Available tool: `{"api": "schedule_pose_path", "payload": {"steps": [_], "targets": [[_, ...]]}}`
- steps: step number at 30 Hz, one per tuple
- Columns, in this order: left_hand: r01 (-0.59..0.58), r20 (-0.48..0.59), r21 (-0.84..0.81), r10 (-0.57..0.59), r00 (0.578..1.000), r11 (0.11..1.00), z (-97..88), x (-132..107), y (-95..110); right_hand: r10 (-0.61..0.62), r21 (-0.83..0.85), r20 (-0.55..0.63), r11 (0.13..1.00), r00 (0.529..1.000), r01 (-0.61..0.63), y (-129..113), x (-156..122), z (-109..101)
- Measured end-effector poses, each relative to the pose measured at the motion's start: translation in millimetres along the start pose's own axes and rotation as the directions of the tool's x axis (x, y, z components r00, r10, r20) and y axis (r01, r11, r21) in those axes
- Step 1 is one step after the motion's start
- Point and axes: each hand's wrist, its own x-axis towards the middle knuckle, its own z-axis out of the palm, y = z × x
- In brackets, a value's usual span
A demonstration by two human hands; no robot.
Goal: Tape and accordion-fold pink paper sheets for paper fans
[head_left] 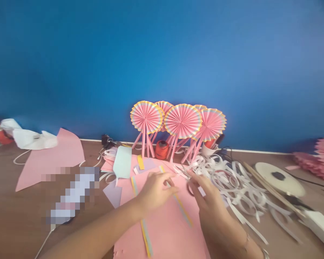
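Note:
My right hand (209,201) holds a pair of scissors (184,172), its fingers at the handle loops and the blades pointing up and left. A little to the left, my left hand (156,190) is closed with thumb and fingers curled together; anything between the fingertips is too blurred to make out. Both hands are above a large pink paper sheet (172,230). A yellow-and-blue strip (145,237) runs along the sheet's left part, and another yellow-and-blue strip (183,210) lies slanting between my hands.
Several pleated pink paper rosettes (182,121) stand against the blue wall (162,54). Curled white strips (232,180) pile up on the right, near a cream round lid-like object (279,178) and a white power strip (321,223). More pink paper (54,158) lies left; pleated pink paper (318,160) lies far right.

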Motion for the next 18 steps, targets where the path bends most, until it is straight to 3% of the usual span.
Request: {"api": "schedule_pose_path", "payload": {"steps": [2,4,7,9,11,14,18], "targets": [[-0.052,-0.044,0.218,0.063,0.997,0.975,-10.4,-13,-1,0.04,-0.093,-0.009,0.995,0.999,-0.041,21,1,-2],[-0.148,0.065,0.374,0.134,0.989,0.916,-17.7,-34,-4,0.137,-0.38,-0.028,0.915,0.99,-0.137,37,1,-5],[-0.293,0.245,0.488,0.193,0.95,0.822,-17.2,-73,-16,0.255,-0.603,-0.066,0.76,0.965,-0.242,43,0,-11],[-0.381,0.293,0.556,0.255,0.922,0.739,-10.7,-95,-31,0.248,-0.634,-0.079,0.735,0.966,-0.241,38,1,-14],[-0.501,0.337,0.585,0.37,0.866,0.638,-3.7,-109,-46,0.195,-0.634,-0.064,0.75,0.979,-0.191,31,3,-16],[-0.498,0.251,0.64,0.453,0.855,0.585,0.2,-116,-62,0.178,-0.619,-0.017,0.771,0.984,-0.15,30,5,-15],[-0.515,0.208,0.651,0.521,0.828,0.559,-13.4,-114,-64,0.329,-0.534,0.022,0.802,0.944,-0.267,51,0,-10]]}}
